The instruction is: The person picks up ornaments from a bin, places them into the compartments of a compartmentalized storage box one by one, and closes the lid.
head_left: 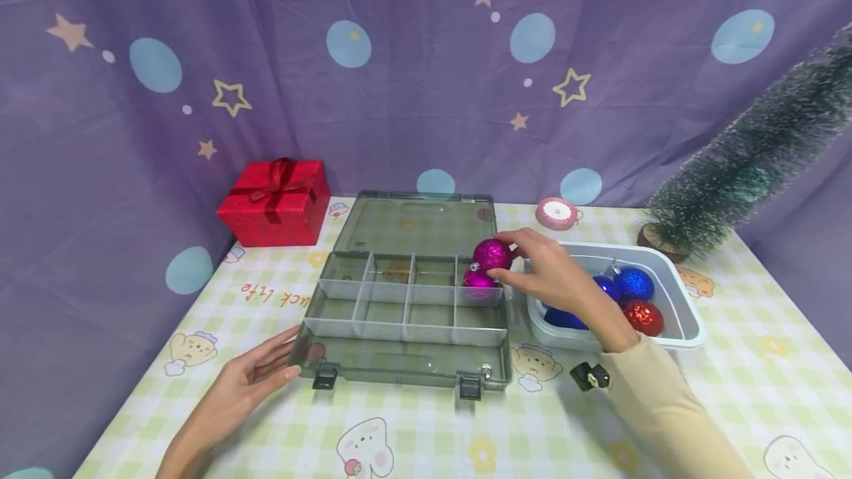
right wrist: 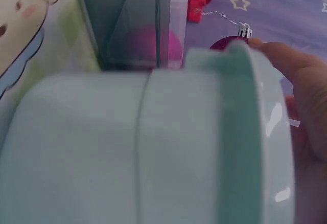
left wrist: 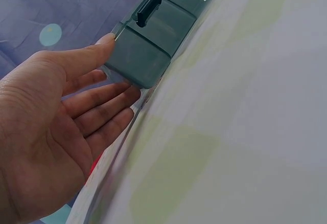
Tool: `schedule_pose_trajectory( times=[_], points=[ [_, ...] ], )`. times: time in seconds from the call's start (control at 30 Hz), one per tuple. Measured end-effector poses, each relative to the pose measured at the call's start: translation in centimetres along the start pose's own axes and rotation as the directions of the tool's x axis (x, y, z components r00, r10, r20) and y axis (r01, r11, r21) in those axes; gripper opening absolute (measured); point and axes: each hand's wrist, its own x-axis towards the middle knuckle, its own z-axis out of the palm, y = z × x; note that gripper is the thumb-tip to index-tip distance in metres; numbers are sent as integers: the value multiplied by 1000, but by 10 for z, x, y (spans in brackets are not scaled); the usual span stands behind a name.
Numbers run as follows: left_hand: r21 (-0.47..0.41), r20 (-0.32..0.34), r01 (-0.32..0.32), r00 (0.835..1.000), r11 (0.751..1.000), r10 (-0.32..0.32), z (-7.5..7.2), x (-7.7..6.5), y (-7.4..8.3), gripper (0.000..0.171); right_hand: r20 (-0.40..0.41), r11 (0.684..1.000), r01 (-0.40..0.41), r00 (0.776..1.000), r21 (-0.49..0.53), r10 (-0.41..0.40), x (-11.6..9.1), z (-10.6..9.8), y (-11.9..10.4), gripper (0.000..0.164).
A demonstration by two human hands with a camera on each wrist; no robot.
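My right hand [head_left: 549, 272] holds a glittery magenta Christmas ball [head_left: 493, 253] between thumb and fingers over the back right compartment of a grey see-through organizer box [head_left: 399, 353]. Inside that compartment sits a second magenta ball [head_left: 478, 279]; the right wrist view shows its pink blur [right wrist: 153, 45] through the wall. The raised ball's silver cap [right wrist: 245, 30] shows there too, while the white tub hides much of the hand. At the box's front left corner, my left hand [head_left: 242, 383] touches the side with extended fingers and thumb [left wrist: 104, 42].
Right of the box stands a white tub [head_left: 688, 331] with several blue balls and a red ball [head_left: 643, 318]. Behind are a red gift box [head_left: 276, 205], a ribbon spool [head_left: 558, 213] and a small fir tree [head_left: 725, 176]. A black clip-like item [head_left: 589, 376] lies in front of the tub.
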Motion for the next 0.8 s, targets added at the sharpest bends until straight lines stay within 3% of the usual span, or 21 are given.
schedule_pose_trajectory(
  times=[0.33, 0.8],
  points=[
    [43, 1, 5, 1000, 999, -6, -2, -1, -1, 59, 23, 999, 15, 1000, 48, -16, 26, 23, -14, 49],
    [47, -1, 10, 1000, 999, -10, -1, 0, -1, 59, 71, 998, -57, 996, 32, 55, 44, 44, -28, 50]
  ],
)
